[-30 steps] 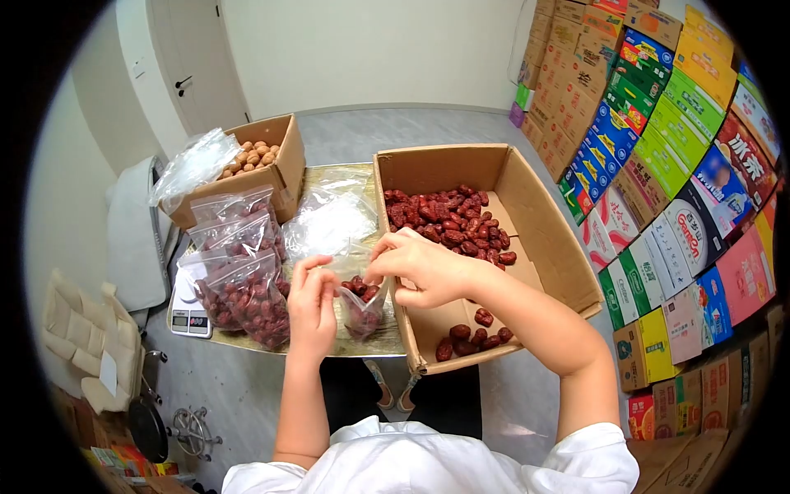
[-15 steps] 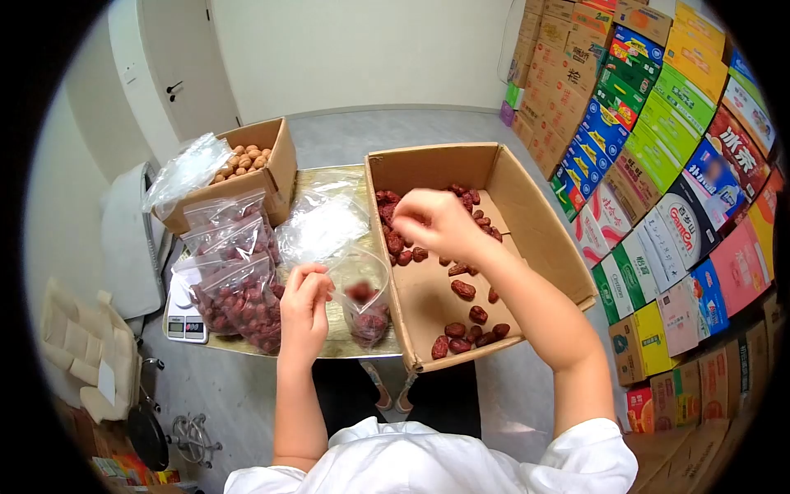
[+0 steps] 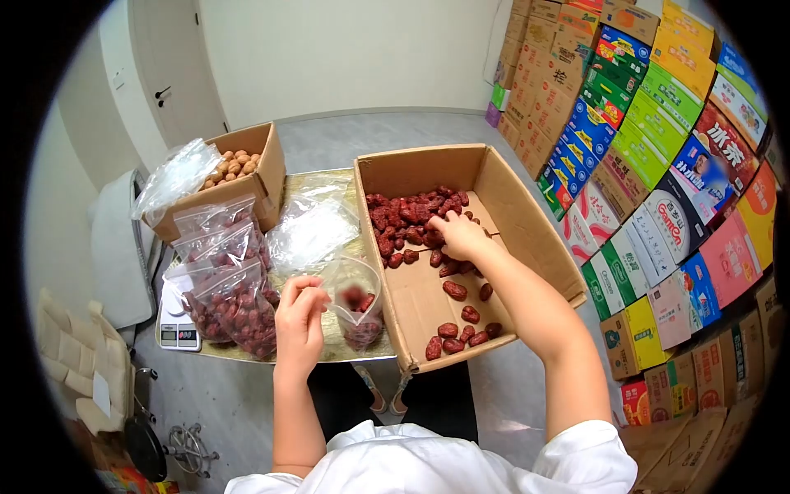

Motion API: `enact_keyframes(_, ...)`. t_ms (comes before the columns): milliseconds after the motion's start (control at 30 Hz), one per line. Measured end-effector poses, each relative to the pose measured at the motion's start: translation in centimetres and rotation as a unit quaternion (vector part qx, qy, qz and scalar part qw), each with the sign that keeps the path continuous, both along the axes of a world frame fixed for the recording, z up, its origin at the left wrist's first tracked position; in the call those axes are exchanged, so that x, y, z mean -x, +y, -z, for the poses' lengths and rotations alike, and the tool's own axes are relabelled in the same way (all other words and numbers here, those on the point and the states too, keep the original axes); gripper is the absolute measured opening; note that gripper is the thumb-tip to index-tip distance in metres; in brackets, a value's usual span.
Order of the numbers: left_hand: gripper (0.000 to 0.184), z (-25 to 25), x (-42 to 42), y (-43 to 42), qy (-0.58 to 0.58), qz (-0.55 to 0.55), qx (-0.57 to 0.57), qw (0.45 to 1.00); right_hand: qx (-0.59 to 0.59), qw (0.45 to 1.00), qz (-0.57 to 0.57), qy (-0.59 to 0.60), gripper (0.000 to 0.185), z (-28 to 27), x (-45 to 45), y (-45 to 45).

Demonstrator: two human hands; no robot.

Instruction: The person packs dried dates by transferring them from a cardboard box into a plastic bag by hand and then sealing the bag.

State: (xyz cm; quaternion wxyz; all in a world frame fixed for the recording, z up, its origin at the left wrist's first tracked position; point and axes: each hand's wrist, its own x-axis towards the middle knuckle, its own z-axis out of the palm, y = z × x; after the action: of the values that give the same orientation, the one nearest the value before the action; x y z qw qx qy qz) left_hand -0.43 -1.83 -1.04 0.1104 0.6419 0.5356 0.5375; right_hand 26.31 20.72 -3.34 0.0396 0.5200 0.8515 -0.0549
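A clear zip bag [image 3: 352, 306] with some dried red dates at its bottom stands open on the table. My left hand [image 3: 299, 317] is closed at the bag's left rim, fingers curled and pinching the plastic. Dried red dates [image 3: 403, 212] lie heaped at the far left of a large cardboard box [image 3: 415, 309], with several more loose near its front. My right hand [image 3: 461, 237] reaches into this box, its fingers bent down and closed on a date at the heap's edge. The fingertips are partly hidden.
Filled date bags [image 3: 239, 305] stand left, beside a white scale [image 3: 179, 333]. Behind them, a carton of walnuts [image 3: 239, 167] has empty bags [image 3: 177, 177] on it. More flat plastic bags [image 3: 317, 226] lie mid-table. Stacked cartons [image 3: 650, 198] line the right; a chair [image 3: 82, 354] stands left.
My right hand has come down from above the box into the dates, and its fingers have closed there. My left hand stays at the bag's rim. The view has shifted slightly.
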Motion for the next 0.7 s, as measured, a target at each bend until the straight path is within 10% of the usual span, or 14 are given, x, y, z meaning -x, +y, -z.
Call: enact_keyframes(700,0.017,-0.1,0.1,-0.3,0.026,-0.004,0.000,1.000,-0.032,0.999,-0.019,0.010,0.036,2.9,1.2,0.1)
